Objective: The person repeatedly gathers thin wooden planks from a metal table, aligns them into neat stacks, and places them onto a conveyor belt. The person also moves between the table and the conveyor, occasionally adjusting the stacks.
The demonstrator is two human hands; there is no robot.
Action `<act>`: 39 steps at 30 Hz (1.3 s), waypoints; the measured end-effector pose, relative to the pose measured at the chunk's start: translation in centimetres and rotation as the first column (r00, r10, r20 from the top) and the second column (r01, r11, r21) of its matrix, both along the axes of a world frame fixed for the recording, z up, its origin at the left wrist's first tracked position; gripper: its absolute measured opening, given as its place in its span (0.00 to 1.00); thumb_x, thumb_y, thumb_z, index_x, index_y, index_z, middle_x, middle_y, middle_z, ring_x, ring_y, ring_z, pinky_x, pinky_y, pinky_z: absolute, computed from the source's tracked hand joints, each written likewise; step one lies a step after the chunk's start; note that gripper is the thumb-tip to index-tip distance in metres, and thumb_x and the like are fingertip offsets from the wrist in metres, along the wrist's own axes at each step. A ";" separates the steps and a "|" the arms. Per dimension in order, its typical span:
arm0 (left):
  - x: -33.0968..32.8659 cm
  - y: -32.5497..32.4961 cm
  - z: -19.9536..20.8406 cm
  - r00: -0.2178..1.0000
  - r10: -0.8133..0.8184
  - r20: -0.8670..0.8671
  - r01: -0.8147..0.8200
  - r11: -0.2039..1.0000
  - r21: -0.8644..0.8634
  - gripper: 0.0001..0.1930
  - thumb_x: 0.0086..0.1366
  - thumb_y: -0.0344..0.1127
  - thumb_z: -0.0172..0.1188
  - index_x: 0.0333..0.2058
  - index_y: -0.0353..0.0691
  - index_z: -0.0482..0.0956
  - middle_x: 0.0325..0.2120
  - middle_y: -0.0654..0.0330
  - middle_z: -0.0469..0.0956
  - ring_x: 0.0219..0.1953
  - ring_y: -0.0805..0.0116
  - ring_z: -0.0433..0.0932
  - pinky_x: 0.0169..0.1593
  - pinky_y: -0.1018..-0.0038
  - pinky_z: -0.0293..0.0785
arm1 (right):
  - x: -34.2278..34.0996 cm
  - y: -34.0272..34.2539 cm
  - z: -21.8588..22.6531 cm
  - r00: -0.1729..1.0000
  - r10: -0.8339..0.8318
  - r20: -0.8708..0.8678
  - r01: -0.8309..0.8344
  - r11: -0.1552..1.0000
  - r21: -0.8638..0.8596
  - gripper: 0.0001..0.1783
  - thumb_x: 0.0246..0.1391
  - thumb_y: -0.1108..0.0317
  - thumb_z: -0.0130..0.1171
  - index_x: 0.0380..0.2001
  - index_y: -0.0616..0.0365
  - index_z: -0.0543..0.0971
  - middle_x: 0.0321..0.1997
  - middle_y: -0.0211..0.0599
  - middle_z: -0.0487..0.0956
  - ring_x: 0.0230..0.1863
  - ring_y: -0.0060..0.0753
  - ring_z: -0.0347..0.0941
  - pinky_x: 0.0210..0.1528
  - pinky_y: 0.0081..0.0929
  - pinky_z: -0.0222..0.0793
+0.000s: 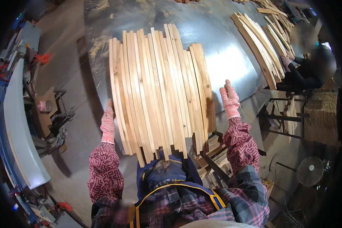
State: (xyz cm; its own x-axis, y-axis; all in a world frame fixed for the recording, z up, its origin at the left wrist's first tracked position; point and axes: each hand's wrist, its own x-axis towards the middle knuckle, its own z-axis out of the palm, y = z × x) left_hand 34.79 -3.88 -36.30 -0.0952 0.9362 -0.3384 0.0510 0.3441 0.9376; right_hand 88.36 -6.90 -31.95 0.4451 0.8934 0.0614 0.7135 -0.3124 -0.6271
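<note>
A wide row of pale wooden strips (152,87) lies side by side on the metal-topped table (231,57) in front of me. Their near ends are uneven and stick out past the table's edge toward my apron (167,174). My left hand (108,123), in a pink knit glove with bare fingertips, lies along the left side of the row, fingers straight; whether it touches the outermost strip I cannot tell. To the right of the row, my right hand (229,98) is raised with fingers stretched out, apart from the wood and holding nothing.
Another pile of wooden strips (258,49) lies at the table's far right, where a co-worker (307,72) has hands on it. A fan (309,171) stands at the lower right. Machinery with a long pale panel (19,129) runs along the left.
</note>
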 end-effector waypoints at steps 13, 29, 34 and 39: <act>-1.6 4.7 -9.4 0.675 0.071 0.735 0.007 0.995 -0.102 0.28 0.74 0.48 0.48 0.67 0.43 0.60 0.60 0.57 0.70 0.57 0.61 0.75 0.62 0.65 0.73 | -4.4 1.7 -3.3 0.969 0.210 -0.133 -0.223 0.971 -0.092 0.31 0.62 0.44 0.56 0.56 0.57 0.78 0.49 0.49 0.81 0.51 0.48 0.76 0.56 0.37 0.68; 2.9 3.3 -7.1 0.852 0.260 -0.455 -0.079 0.922 0.380 0.44 0.70 0.56 0.50 0.72 0.38 0.40 0.74 0.51 0.42 0.75 0.55 0.37 0.74 0.67 0.31 | -2.6 -1.4 -9.9 0.573 -0.070 -0.817 -0.044 0.992 -0.116 0.37 0.70 0.47 0.40 0.72 0.56 0.47 0.64 0.51 0.68 0.56 0.35 0.75 0.52 0.36 0.79; 5.9 0.2 -8.6 0.871 0.326 -0.367 -0.306 0.945 0.115 0.56 0.61 0.53 0.62 0.72 0.39 0.30 0.73 0.42 0.31 0.75 0.48 0.27 0.74 0.64 0.33 | -6.0 -0.9 -7.8 0.444 -0.239 -0.863 -0.015 0.962 -0.274 0.36 0.71 0.49 0.38 0.72 0.56 0.46 0.66 0.51 0.67 0.59 0.36 0.73 0.56 0.37 0.77; 5.7 -5.2 -14.4 0.846 0.286 0.451 -0.199 0.953 -0.230 0.38 0.67 0.60 0.58 0.67 0.46 0.59 0.61 0.63 0.67 0.55 0.75 0.66 0.59 0.72 0.64 | -7.8 3.2 -13.2 0.404 -0.243 -0.882 -0.102 0.946 -0.307 0.36 0.70 0.47 0.39 0.72 0.56 0.48 0.66 0.48 0.67 0.59 0.36 0.72 0.57 0.36 0.75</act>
State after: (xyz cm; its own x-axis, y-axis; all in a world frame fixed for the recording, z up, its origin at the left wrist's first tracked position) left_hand 40.49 -9.09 -50.70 -0.0994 0.8294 -0.5498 -0.4897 0.4402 0.7526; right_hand 80.52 -3.69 -45.10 0.1442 0.7505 -0.6450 -0.2503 -0.6029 -0.7575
